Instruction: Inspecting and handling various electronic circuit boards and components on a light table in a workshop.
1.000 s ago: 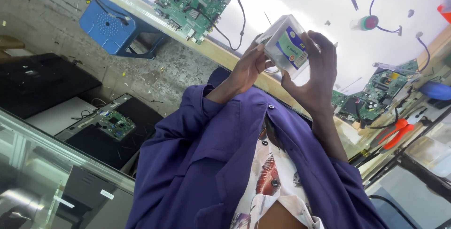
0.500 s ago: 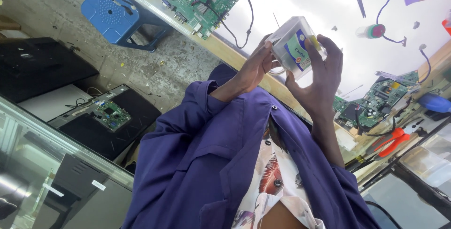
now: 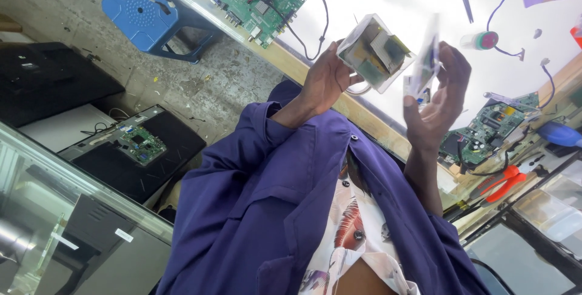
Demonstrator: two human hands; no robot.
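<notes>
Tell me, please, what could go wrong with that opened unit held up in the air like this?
1. The left hand holds the open white casing in the air near the bench edge; a slip might send it to the concrete floor.
2. The right hand only pinches the thin cover, so it may bend or fall.
3. The casing's exposed insides could be knocked or touched.

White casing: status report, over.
Left hand grips the white casing, open, board visible inside. Right hand holds the cover. Pieces apart, nothing between.
</notes>
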